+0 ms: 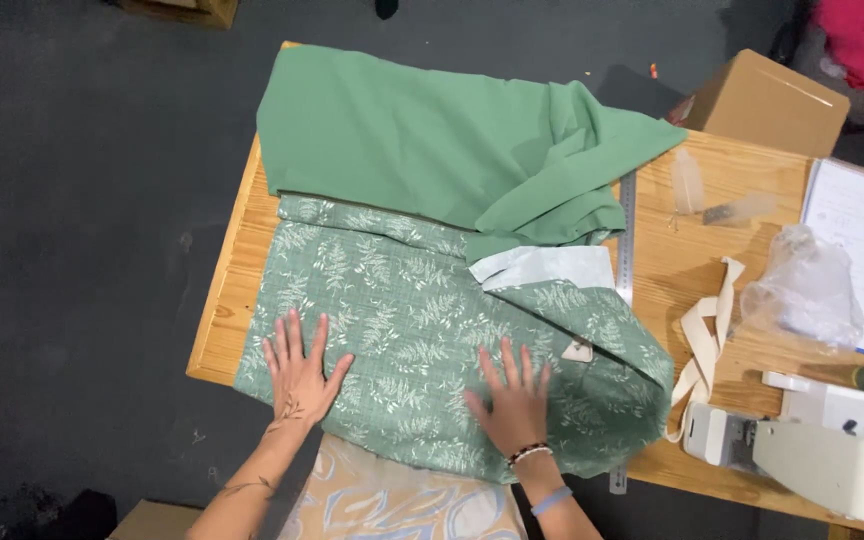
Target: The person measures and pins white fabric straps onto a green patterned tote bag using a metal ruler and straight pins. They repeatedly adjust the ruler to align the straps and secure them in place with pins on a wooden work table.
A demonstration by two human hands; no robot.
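A: On the wooden table (227, 300), at the near edge, both hands lay flat on the leaf-printed green fabric (402, 300). Left hand (299, 375): fingers spread, palm down, gripping nothing. Right hand (514, 400): same, fingers fanned toward 12 o'clock, released, only pressing.

B: Noted. How did the fabric sit relative to the hands?

A: It ran under both palms and stretched away toward 12 o'clock. The left hand was near the fabric's 7 o'clock corner, the right nearer 5 o'clock. A folded-over flap showing the pale reverse side (542, 268) lay at about 1 o'clock from the right hand. A small pale tag (578, 351) sat just beside the right fingertips, at 2 o'clock.

B: And the plain piece?

A: Plain green cloth (432, 135) lay rumpled across the far end, overlapping the printed fabric's 12 o'clock edge, well apart from both hands.

B: Judgement on smoothing technique?

A: Flat palms looked right. My view: press outward from the middle toward 9 and 3 o'clock with even weight, so wrinkles are pushed off the edges rather than bunched under the flap. Avoid dragging the fold at 1 o'clock out of line.

B: Surroundings?

A: A metal ruler (626, 240) lay along the fabric's 3 o'clock side, partly covered. Cream webbing strap (704, 335) beyond it. White sewing machine (822, 450) at 4 o'clock, a crumpled clear plastic bag (802, 290) and a cardboard box (767, 100) further off.
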